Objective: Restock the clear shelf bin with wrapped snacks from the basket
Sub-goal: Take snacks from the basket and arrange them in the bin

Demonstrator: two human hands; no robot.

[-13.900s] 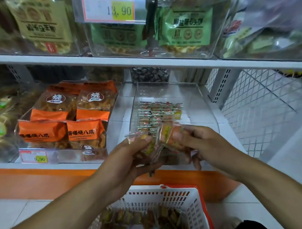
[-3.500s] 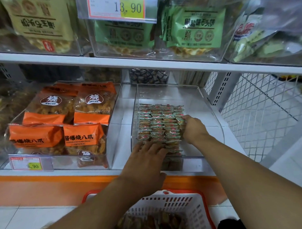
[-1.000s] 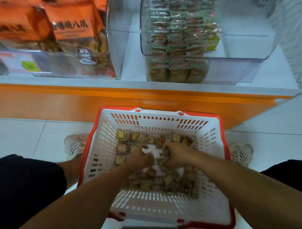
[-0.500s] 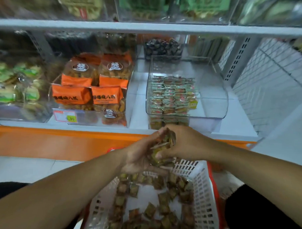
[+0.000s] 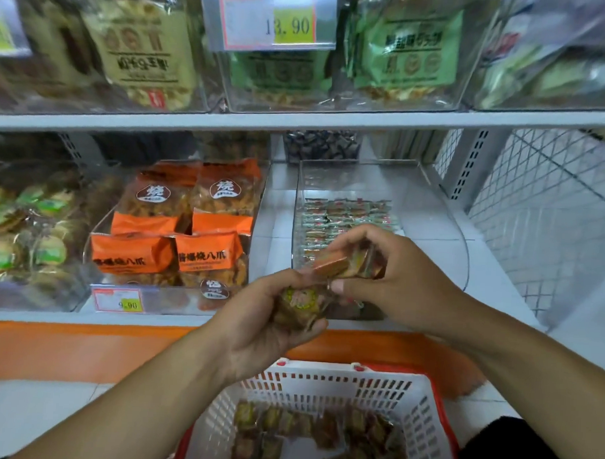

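Note:
The clear shelf bin (image 5: 442,213) stands on the lower shelf, its left half filled with rows of small wrapped snacks (image 5: 342,217). In front of it my left hand (image 5: 256,327) grips a bunch of wrapped snacks (image 5: 300,303), palm up. My right hand (image 5: 398,284) pinches a small stack of wrapped snacks (image 5: 348,263) just above the left hand's bunch. Below, the white basket with a red rim (image 5: 326,384) sits on the floor with several loose snacks (image 5: 307,432) in it.
A clear bin of orange snack bags (image 5: 177,238) stands left of the target bin, with a price tag (image 5: 118,300) on its front. Upper-shelf bins hold green and beige packets (image 5: 403,51). A white wire mesh panel (image 5: 548,217) closes the right side. The orange shelf base (image 5: 84,348) runs below.
Both hands came up out of the basket with snacks and rose to the front of the clear bin. The right hand now holds a separate stack above the left hand's bunch.

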